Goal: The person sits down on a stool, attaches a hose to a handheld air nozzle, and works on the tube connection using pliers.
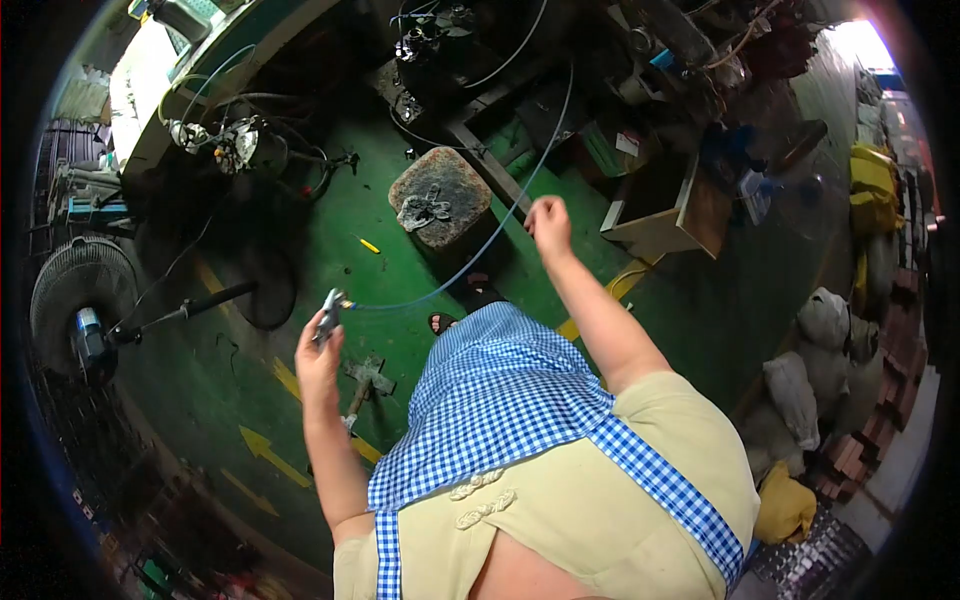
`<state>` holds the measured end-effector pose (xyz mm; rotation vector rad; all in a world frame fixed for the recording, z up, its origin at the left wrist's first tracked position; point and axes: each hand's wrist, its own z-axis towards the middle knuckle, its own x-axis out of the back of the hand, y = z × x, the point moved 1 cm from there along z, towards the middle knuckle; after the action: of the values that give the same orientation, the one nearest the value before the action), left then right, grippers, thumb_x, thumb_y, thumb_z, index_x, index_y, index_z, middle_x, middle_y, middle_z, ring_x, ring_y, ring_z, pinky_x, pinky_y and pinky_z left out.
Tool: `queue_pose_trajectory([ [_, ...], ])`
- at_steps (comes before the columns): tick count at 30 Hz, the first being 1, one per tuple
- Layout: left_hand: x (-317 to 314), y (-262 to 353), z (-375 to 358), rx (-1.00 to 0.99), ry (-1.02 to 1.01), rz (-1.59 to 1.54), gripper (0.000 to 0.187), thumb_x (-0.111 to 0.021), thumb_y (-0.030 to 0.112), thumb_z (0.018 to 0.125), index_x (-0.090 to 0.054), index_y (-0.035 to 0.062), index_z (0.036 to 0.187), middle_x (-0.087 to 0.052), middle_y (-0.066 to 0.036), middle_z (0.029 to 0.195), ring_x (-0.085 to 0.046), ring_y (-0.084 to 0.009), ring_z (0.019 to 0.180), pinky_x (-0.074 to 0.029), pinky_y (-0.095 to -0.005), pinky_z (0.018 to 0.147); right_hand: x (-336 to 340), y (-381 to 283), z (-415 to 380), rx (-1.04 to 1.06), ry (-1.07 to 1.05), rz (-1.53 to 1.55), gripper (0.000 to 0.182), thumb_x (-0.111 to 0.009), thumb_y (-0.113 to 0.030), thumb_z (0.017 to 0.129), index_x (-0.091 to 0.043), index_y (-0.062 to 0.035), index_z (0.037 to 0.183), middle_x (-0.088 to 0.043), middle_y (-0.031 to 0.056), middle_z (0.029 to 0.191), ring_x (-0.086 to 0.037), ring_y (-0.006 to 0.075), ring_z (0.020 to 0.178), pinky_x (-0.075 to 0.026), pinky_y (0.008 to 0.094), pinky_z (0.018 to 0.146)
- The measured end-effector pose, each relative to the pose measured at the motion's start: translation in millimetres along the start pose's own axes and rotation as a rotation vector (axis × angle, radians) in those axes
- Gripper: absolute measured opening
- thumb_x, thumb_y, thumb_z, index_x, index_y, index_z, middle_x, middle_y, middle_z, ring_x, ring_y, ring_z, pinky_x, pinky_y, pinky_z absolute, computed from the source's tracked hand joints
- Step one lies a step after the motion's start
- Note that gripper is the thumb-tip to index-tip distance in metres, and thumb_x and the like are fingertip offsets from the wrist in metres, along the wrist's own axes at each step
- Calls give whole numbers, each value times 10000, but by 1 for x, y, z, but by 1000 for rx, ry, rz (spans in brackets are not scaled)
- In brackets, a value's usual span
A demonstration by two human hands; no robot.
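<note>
In my left hand (318, 365) is a small silver air blow gun (327, 318), with my fingers wrapped round its body. A thin blue air hose (462, 270) runs from its end, curves across in front of my apron and rises to the dark machinery at the top. My right hand (549, 228) is raised just right of the hose, apart from it, with its fingers curled in. Whatever may be inside those fingers is hidden. Between and beyond my hands stands a worn, square-topped block (440, 180) with a dirty grey cloth or glove (425, 208) on top.
A pedestal fan (85, 310) stands at the left. A yellow-handled tool (369, 245) lies on the green floor (340, 215), and a metal stand (368, 378) is near my left forearm. An open wooden box (650, 225) sits at right; filled sacks (795, 395) line the far right.
</note>
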<state>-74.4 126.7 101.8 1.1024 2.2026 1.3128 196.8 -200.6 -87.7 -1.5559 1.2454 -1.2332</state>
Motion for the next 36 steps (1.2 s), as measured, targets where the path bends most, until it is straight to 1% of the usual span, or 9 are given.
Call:
queue_pose_trajectory([
  [3, -49, -27, 1, 16, 3, -156, 272, -657, 152, 886, -591, 68, 1136, -496, 77, 770, -351, -5, 559, -258, -176, 480, -12, -42, -101, -30, -435, -10, 124, -614, -150, 872, -579, -30, 866, -610, 35, 734, -579, 107, 612, -491, 272, 568],
  [5, -83, -36, 2, 10, 5, -234, 201, -618, 223, 917, -595, 85, 1060, -469, 70, 738, -337, -14, 537, -242, -185, 462, -25, -54, -136, -149, -855, -23, 315, -668, -225, 849, -610, -31, 1091, -661, 89, 949, -626, 147, 884, -510, 285, 750],
  [10, -146, -46, -6, 87, 21, -400, 330, -450, 434, 979, -542, 117, 998, -405, 83, 690, -337, -10, 548, -258, -176, 470, -75, -105, -145, -340, -907, 218, 640, -662, -140, 863, -323, 22, 1381, -472, 123, 1327, -516, 197, 1164, -432, 339, 983],
  [14, -154, -70, -3, -111, -56, -228, 522, -438, 428, 979, -469, -2, 1273, -573, -47, 968, -521, -97, 757, -419, -201, 655, -89, -99, -137, -296, -902, 275, 541, -685, -134, 841, -434, 3, 1301, -590, 74, 1147, -572, 153, 1039, -467, 291, 905],
  [17, -168, -69, -12, -353, -78, 4, 692, -539, 386, 929, -316, -95, 1374, -353, -238, 1410, -384, -318, 1284, -300, -365, 1069, -91, -103, -141, -258, -868, 141, 454, -700, -188, 821, -492, -8, 1182, -606, 59, 1021, -581, 128, 905, -490, 278, 778],
  [22, -142, -56, -30, -418, -138, 209, 624, -699, 223, 824, -428, 88, 1369, -369, -151, 1350, -451, -279, 1214, -454, -360, 938, -82, -101, -129, -454, -585, 419, 307, -599, -194, 878, -527, -43, 1136, -619, 59, 932, -617, 127, 770, -514, 266, 628],
  [24, -121, -71, -31, -238, -221, 8, 466, -671, 161, 846, -520, 50, 1273, -449, -130, 1288, -509, -233, 1154, -471, -336, 915, -76, -83, -113, -481, -499, 175, 288, -596, -311, 908, -597, -42, 1014, -629, 39, 849, -585, 94, 622, -454, 228, 447],
  [29, -76, -133, -42, -55, -115, -119, 246, -604, 120, 902, -602, 8, 1122, -640, -54, 1001, -600, -126, 924, -476, -264, 853, -72, -82, -100, -420, -442, 137, 446, -562, -505, 898, -599, -61, 872, -604, 35, 767, -538, 61, 550, -405, 196, 397],
  [36, -58, -156, -53, 104, -44, -279, 226, -589, 115, 915, -598, 6, 1113, -636, -48, 1014, -589, -108, 911, -474, -245, 819, -80, -75, -101, -427, -345, 49, 496, -575, -569, 861, -521, -92, 737, -518, 10, 611, -528, 99, 481, -400, 217, 381],
])
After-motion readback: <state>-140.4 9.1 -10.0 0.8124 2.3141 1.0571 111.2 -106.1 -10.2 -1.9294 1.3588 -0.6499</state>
